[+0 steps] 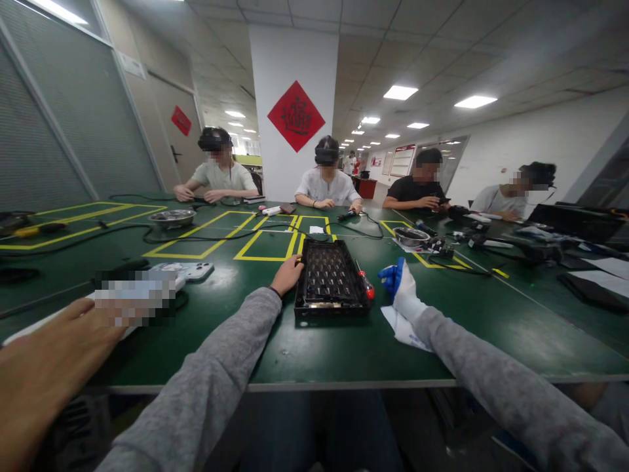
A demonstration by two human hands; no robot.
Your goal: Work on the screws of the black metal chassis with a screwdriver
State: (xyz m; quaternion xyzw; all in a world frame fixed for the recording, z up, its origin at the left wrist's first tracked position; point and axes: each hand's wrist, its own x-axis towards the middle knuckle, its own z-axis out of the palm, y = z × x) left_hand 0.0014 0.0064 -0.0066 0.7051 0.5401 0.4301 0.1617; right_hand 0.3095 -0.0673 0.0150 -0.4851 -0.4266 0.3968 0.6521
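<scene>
A black keyboard base point(330, 278) with rows of small sockets lies on the green table point(314, 354) in front of me. My left hand point(287, 275), bare with a grey sleeve, has its fingers curled against the base's left edge and steadies it. A red-handled screwdriver point(365, 282) lies along the base's right side. Just right of the screwdriver my right hand point(399, 290), in a white glove with blue fingertips, rests on a white sheet point(400, 328). Its fingers are loosely bent and nothing shows in them.
A co-worker's bare arm and hand point(63, 347) reach in at lower left, near a phone point(189, 270). Several seated people work at the far side. Metal bowls point(173, 217) point(411, 236), cables, yellow tape boxes point(268, 244) and a laptop point(574, 223) lie around.
</scene>
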